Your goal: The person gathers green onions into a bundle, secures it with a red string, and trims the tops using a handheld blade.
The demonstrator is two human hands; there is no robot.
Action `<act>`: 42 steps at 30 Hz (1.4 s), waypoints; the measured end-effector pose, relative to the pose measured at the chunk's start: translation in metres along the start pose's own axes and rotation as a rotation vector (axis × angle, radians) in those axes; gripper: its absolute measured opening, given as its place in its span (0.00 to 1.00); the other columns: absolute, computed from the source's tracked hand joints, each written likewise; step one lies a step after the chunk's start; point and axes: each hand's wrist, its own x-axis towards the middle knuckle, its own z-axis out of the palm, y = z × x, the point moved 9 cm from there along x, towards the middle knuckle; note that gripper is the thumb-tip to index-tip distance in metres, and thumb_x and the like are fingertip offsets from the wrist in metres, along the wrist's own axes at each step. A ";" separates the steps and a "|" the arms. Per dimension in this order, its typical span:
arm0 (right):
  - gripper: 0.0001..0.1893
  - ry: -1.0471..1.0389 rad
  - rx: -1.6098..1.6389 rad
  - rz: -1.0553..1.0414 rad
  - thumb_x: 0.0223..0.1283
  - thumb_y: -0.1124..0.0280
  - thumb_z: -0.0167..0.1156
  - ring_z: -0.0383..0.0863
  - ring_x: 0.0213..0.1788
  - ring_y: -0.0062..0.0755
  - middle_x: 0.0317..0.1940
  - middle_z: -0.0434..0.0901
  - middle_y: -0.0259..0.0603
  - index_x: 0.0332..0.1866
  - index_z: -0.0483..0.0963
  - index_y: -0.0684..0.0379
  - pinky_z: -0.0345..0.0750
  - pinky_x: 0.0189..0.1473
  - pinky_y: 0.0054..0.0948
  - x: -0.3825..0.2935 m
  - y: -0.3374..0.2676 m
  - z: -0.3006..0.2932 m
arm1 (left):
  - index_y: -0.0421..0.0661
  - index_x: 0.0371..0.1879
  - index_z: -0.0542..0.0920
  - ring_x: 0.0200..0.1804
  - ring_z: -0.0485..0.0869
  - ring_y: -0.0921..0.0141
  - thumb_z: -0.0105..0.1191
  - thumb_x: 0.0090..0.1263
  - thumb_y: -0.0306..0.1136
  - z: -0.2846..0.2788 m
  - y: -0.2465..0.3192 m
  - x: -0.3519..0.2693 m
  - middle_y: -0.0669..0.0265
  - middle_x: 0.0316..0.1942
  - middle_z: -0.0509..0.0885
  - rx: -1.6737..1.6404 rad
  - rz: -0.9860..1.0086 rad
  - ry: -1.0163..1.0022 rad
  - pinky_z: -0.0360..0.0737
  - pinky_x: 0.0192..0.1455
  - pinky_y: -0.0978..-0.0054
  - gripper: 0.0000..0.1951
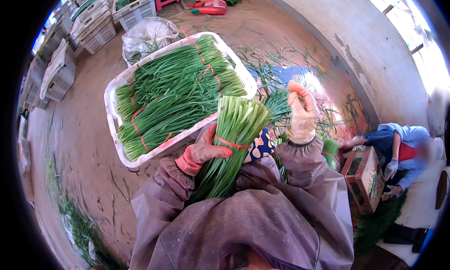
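My left hand, in a soiled glove, grips a thick bundle of green leafy stalks, which look like garlic chives, with a red band around it. The pale cut ends point up and away from me, and the leaves hang toward my lap. To the right of the bundle, my right hand is raised in a pale glove with its fingers curled; whether anything thin is between them cannot be told. Beyond my left hand, a white plastic crate holds several bundles with red bands, laid in rows.
A co-worker in gloves sits at the right beside a wooden stand. Loose stalks lie on the floor beyond my lap. Stacked crates stand at the upper left, a clear plastic bag behind the white crate. A wall runs along the right.
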 end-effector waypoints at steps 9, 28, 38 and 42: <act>0.27 -0.268 -0.760 -0.606 0.40 0.69 0.71 0.73 0.57 0.47 0.54 0.75 0.40 0.53 0.78 0.49 0.70 0.60 0.42 -0.045 -0.038 0.053 | 0.39 0.70 0.59 0.58 0.80 0.57 0.74 0.50 0.37 -0.022 -0.020 -0.003 0.50 0.58 0.78 -0.022 -0.025 0.103 0.81 0.58 0.61 0.48; 0.17 -0.372 -0.843 -0.574 0.43 0.58 0.69 0.69 0.62 0.43 0.52 0.76 0.36 0.37 0.79 0.55 0.66 0.62 0.44 -0.046 -0.041 0.078 | 0.39 0.67 0.64 0.59 0.78 0.67 0.79 0.45 0.39 -0.042 -0.010 -0.016 0.61 0.59 0.78 0.283 0.040 0.286 0.75 0.63 0.66 0.50; 0.10 -0.181 -0.575 -0.191 0.40 0.69 0.67 0.74 0.57 0.49 0.52 0.79 0.41 0.31 0.79 0.58 0.72 0.57 0.45 -0.048 0.020 0.050 | 0.37 0.71 0.56 0.61 0.75 0.67 0.78 0.43 0.39 -0.032 0.007 -0.022 0.59 0.60 0.76 0.686 0.155 0.488 0.69 0.66 0.69 0.56; 0.09 -0.111 -0.751 -0.427 0.43 0.70 0.65 0.77 0.54 0.46 0.46 0.82 0.36 0.32 0.80 0.58 0.73 0.55 0.45 -0.050 0.010 0.052 | 0.36 0.71 0.56 0.61 0.76 0.67 0.79 0.41 0.40 -0.034 -0.002 -0.013 0.58 0.60 0.76 0.628 0.100 0.444 0.70 0.66 0.68 0.57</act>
